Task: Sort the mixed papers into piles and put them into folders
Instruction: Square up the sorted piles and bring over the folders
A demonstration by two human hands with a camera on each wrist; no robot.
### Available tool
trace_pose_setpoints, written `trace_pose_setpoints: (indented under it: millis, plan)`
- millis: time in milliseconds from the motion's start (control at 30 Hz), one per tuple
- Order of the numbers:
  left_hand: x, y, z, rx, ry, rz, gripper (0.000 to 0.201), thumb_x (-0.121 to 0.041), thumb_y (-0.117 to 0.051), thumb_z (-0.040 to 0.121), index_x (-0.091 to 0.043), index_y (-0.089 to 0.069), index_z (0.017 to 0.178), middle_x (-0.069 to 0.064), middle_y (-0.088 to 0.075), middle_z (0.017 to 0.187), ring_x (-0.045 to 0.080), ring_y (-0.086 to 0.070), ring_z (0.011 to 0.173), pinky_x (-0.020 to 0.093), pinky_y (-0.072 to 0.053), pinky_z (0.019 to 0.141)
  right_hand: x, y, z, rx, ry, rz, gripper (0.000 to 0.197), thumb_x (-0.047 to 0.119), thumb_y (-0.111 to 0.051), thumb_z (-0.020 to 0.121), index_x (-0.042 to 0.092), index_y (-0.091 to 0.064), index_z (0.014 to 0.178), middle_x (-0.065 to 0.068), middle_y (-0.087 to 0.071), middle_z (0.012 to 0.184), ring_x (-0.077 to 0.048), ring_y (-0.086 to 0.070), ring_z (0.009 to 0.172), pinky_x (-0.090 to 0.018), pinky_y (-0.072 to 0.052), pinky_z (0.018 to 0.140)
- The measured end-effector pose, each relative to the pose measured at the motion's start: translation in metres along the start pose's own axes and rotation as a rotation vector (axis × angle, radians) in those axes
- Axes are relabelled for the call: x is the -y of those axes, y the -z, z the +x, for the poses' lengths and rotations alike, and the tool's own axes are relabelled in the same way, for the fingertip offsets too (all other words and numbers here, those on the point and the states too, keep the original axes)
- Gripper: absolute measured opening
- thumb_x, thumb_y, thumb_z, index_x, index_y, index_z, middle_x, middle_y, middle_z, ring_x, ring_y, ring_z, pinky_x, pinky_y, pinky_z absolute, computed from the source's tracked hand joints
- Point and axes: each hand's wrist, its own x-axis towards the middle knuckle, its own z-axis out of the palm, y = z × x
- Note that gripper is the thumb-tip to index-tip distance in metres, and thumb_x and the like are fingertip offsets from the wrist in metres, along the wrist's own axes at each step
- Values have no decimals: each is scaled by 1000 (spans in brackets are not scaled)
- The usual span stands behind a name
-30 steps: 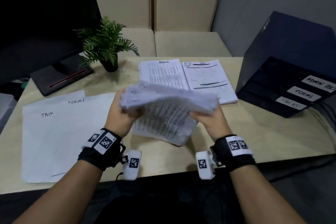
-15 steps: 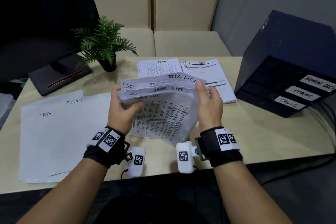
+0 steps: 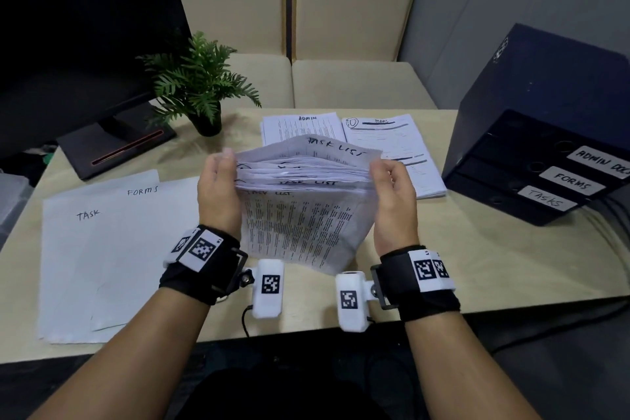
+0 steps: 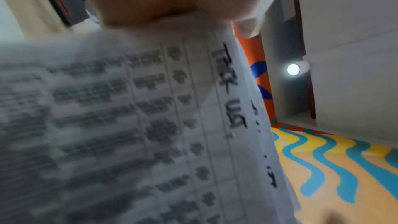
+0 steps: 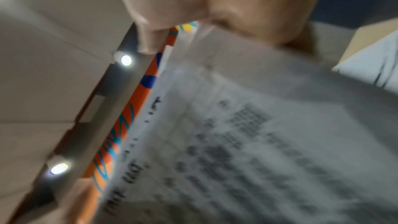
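Your left hand [image 3: 218, 193] and right hand [image 3: 393, 196] grip the task papers [image 3: 303, 218]; push the sides even and hold on tight.

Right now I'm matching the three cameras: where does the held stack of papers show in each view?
Head: stack of papers at centre, between left hand and right hand.
Left wrist: stack of papers fills left and middle.
Right wrist: stack of papers fills lower right.
Shared landmark: handwritten TASK LIST heading on the front sheet.
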Motion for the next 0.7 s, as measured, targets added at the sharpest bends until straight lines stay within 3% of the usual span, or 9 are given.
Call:
trace_pose_setpoints:
  millis: [67,133,233,333,400,467,533,600,700]
  plan:
    - [9,18,3,242,8,-59,59,-69,-64,69,-22,-52,102,-6,-61,98,3,-60,87,26,-47,80,-11,18,-4,202,-36,91,94,66,-80,54,14,-50,126,-3,-66,113,-15,-65,103,-35,-54,87]
    - [19,36,1,426,9,101,77,-63,-80,52,-36,-44,115,-6,-59,108,5,-61,96,23,-50,81,-25,33,-5,297,-109,38,111,50,-92,46,17,-40,138,-7,-63,124,-17,-63,111,-37,-52,93]
    - [31,44,-1,415,-62,367,63,-16,-85,64,-37,-44,108,-8,-58,95,-2,-58,84,14,-47,75,-42,36,-2,248,-93,-169,63,25,-84,59,24,-59,117,-5,-69,111,-17,-66,101,-52,-49,98]
    - [25,31,-1,266,-226,555,33,-9,-72,78,-27,-51,96,-14,-56,92,-10,-56,83,7,-41,75,-42,23,1,164,-7,-295,28,32,-75,69,30,-69,96,2,-73,99,-16,-67,96,-46,-52,93]
    - [16,23,-1,210,-220,495,30,-5,-67,81,-22,-55,103,-6,-61,99,5,-60,92,12,-44,83,-35,16,3,134,8,-285,23,15,-73,81,18,-70,103,1,-73,99,-14,-68,95,-43,-53,92]
    - [6,20,-3,181,-258,434,30,-4,-63,83,-18,-55,109,0,-63,106,11,-60,100,17,-45,90,-27,15,3,102,45,-239,20,1,-68,86,5,-68,106,4,-71,95,-2,-66,90,-28,-52,89]
    - [-2,18,-13,150,-299,378,31,-6,-59,85,-21,-53,111,-5,-60,106,4,-59,101,18,-45,92,-18,15,-4,84,125,-247,19,2,-66,88,3,-67,107,10,-69,93,9,-63,86,-15,-49,83]
    - [3,19,-27,144,-324,387,30,-1,-55,87,-13,-49,114,-12,-52,106,-8,-54,101,14,-43,89,-24,17,-14,121,138,-280,21,3,-65,89,4,-67,110,12,-69,95,12,-63,87,-12,-50,81]
    - [29,23,-47,201,-236,464,37,14,-48,87,4,-43,121,-11,-45,110,-21,-44,104,5,-37,88,-51,19,-20,150,-28,-274,28,0,-62,89,9,-63,116,16,-67,95,17,-61,82,-14,-53,76]
